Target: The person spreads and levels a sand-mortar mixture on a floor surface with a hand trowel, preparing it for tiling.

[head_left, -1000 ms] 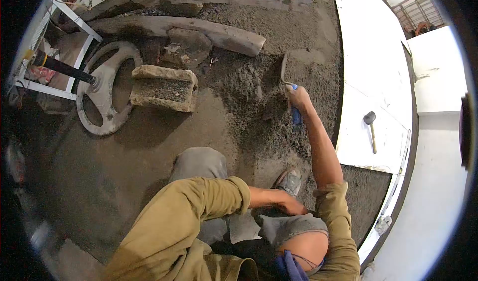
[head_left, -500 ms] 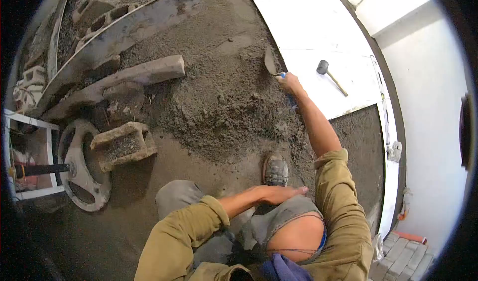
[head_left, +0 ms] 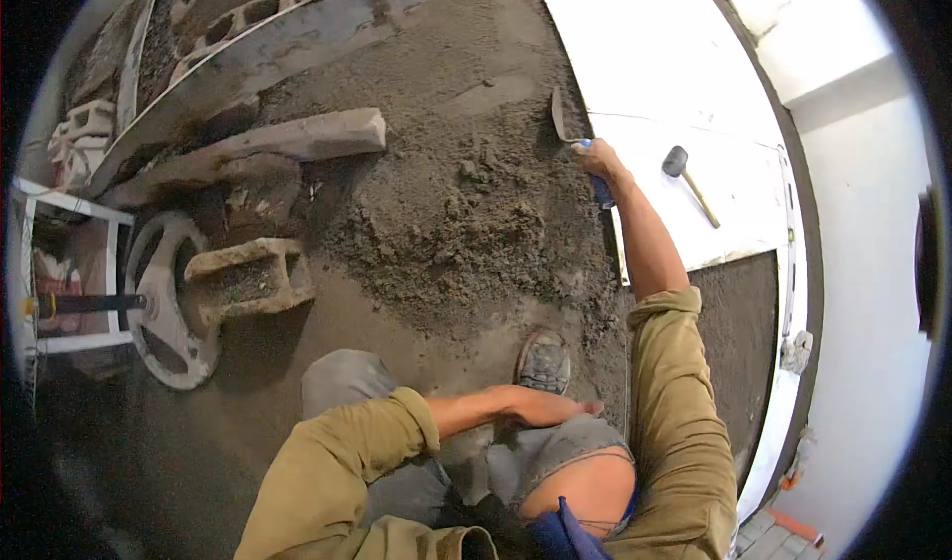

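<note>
My right hand (head_left: 603, 162) is closed around the blue handle of a trowel (head_left: 558, 118). The metal blade points away from me, against the dark, damp mortar (head_left: 446, 223) along the left edge of the white tiles (head_left: 650, 54). My left hand (head_left: 545, 407) lies across my bent knee, fingers stretched out and holding nothing. A black-headed rubber mallet (head_left: 702, 198) with a wooden handle lies on the nearer tile, right of my right hand. My shoe (head_left: 543, 364) stands at the near side of the heaped mortar.
At left are a hollow concrete block (head_left: 253, 280), a wheel with spokes (head_left: 169, 302) and a white metal frame (head_left: 84, 344). A long rough beam (head_left: 268, 148) and an upright board (head_left: 288, 54) lie beyond. A white wall (head_left: 868, 223) bounds the right side.
The view has shifted, so the tiles and mallet appear farther right. The trowel has moved slightly outward along the tile edge, and more of its blue handle shows. My left hand stays on the knee.
</note>
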